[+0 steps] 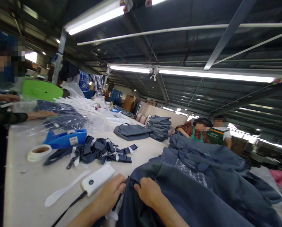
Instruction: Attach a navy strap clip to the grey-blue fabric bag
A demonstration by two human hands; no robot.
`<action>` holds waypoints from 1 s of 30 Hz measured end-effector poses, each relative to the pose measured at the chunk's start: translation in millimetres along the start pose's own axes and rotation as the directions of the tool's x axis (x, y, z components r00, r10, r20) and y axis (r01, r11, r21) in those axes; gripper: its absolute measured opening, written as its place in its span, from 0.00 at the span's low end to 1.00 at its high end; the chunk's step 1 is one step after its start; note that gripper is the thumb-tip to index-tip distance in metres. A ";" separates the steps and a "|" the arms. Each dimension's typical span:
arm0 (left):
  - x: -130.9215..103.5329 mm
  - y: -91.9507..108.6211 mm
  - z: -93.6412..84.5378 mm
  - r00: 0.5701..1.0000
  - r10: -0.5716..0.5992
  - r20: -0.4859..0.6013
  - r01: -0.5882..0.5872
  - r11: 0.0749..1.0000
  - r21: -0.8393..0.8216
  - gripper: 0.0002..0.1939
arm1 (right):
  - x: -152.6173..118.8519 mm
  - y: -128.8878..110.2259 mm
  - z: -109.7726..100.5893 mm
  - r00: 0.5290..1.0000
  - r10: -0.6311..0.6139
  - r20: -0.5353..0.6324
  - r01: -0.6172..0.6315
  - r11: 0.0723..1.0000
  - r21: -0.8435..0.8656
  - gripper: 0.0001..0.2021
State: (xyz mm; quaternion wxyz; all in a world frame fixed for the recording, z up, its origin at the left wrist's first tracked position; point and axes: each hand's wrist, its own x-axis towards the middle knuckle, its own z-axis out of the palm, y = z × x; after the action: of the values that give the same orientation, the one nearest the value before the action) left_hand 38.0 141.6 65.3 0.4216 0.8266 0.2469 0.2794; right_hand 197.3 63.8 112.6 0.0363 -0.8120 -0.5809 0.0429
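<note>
A large dark navy bag lies spread in front of me, its near end folded and rumpled. My right hand is closed on that end, thumb and fingers pinching the fabric near a small dark fitting. Just left of it, my left hand is closed on a dark strap that runs down beside the bag. The fingers hide the strap's end, and whether it joins the bag I cannot tell. Beside my left hand lies a white power bank with a black cable.
Bundled navy straps, a blue tape dispenser, a tape roll and a white strip lie to the left. Folded bags are stacked farther back. At far left a co-worker's hands touch a plastic-wrapped bag. Two people stand at right.
</note>
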 end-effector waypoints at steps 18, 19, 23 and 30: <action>-15.7 9.2 22.7 0.924 0.086 0.373 -0.234 0.898 0.372 0.04 | -3.9 52.3 69.2 0.973 -0.228 -0.025 0.230 0.968 0.105 0.27; -15.7 8.5 23.7 0.922 0.090 0.378 -0.242 0.894 0.378 0.03 | -3.3 54.8 70.9 0.969 -0.245 -0.033 0.247 0.961 0.120 0.27; -14.1 8.5 25.3 0.909 0.080 0.409 -0.269 0.862 0.430 0.03 | -10.2 47.9 66.8 0.984 -0.177 -0.019 0.178 0.974 0.140 0.29; -16.3 20.3 20.0 0.897 0.056 0.439 -0.290 0.824 0.487 0.08 | -27.2 26.2 57.0 0.973 -0.177 0.146 0.140 0.963 0.232 0.30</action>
State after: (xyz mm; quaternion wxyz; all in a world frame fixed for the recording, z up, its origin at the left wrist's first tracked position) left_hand 43.1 109.3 68.3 0.1856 0.9702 0.1447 0.0585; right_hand 206.8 30.1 53.9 0.0811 -0.7473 -0.6370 0.1712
